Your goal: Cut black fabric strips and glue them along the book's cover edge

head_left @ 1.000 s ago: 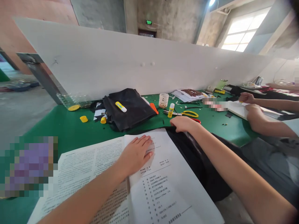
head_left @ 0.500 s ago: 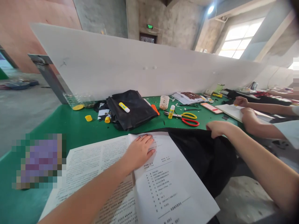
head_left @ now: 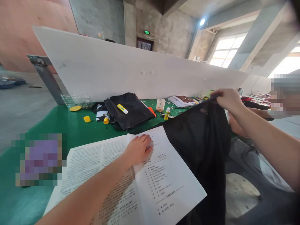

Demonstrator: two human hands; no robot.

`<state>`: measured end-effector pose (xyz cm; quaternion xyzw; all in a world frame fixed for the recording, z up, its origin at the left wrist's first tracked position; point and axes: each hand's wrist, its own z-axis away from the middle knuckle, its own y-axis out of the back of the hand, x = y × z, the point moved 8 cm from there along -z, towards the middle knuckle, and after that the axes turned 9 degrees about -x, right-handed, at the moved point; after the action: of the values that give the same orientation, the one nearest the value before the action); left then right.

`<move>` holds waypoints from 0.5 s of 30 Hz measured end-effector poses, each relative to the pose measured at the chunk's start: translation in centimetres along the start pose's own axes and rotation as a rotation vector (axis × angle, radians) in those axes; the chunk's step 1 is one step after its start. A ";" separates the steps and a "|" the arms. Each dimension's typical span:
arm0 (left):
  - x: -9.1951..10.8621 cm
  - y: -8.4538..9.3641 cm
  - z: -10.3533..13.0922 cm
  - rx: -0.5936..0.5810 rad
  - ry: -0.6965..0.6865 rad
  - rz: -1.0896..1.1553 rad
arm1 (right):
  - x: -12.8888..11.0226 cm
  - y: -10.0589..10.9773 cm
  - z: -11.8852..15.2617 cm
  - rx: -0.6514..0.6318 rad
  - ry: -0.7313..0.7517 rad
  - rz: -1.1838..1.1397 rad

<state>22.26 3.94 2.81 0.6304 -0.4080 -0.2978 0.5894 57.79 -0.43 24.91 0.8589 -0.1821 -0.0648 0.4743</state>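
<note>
An open book with printed pages (head_left: 164, 175) lies on the green table (head_left: 51, 125). My left hand (head_left: 138, 149) rests flat on it near the top of the fold, fingers spread. Black cloth (head_left: 197, 134) comes out from under the book's right side. Its upper corner is pinched in my right hand (head_left: 226, 98), raised above the table at the right, so the cloth hangs down in folds past the table edge. The cloth partly covers the scissors (head_left: 167, 116) beside an upright glue stick (head_left: 167, 113).
Folded black cloth (head_left: 131, 111) carries another glue stick (head_left: 122, 108). Behind are a clear cup (head_left: 160, 105), an orange tool (head_left: 152, 111) and papers (head_left: 182, 101). A white panel (head_left: 140, 68) runs along the back. A person in white (head_left: 286, 125) sits at the right.
My right hand has lifted the black cloth higher, and it now hides most of the scissors. My left hand stays on the page. The view has turned slightly right.
</note>
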 end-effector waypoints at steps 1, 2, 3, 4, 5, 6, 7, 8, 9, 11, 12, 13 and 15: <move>0.0 -0.1 0.0 -0.005 0.003 -0.003 | -0.6 0.8 -0.2 0.053 0.022 -0.013; -0.1 -0.1 0.0 -0.009 0.006 -0.004 | -1.5 1.5 -0.2 0.111 0.064 -0.014; -0.2 -0.2 0.0 -0.014 0.006 -0.004 | -2.6 1.9 0.1 0.160 0.123 0.008; -0.2 -0.3 0.1 -0.017 0.006 -0.002 | -3.8 1.7 0.6 0.177 0.195 0.055; -0.3 -0.4 0.1 -0.020 0.008 0.001 | -4.8 0.8 1.2 0.141 0.261 0.122; -0.3 -0.5 0.1 -0.022 0.010 0.004 | -5.5 -0.7 2.0 0.070 0.302 0.192; -0.4 -0.5 0.2 -0.024 0.014 0.009 | -5.9 -2.6 2.8 -0.022 0.328 0.257; -0.5 -0.6 0.2 -0.027 0.017 0.013 | -5.9 -4.8 3.8 -0.128 0.327 0.300; -0.5 -0.6 0.2 -0.031 0.020 0.018 | -5.8 -6.6 4.8 -0.205 0.320 0.308; -0.5 -0.6 0.3 -0.038 0.022 0.024 | -5.8 -10.4 6.7 -0.405 0.265 0.275; -0.5 -0.6 0.3 -0.041 0.022 0.024 | -6.2 -11.9 7.6 -0.496 0.230 0.239; -0.5 -0.6 0.3 -0.040 0.023 0.024 | -7.2 -12.9 8.3 -0.546 0.217 0.208; -0.4 -0.5 0.2 -0.035 0.021 0.022 | -10.8 -13.2 9.2 -0.525 0.244 0.131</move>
<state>21.95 4.14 2.27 0.6185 -0.4033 -0.2919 0.6079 48.54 2.71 8.17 0.6948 -0.1556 0.0249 0.7018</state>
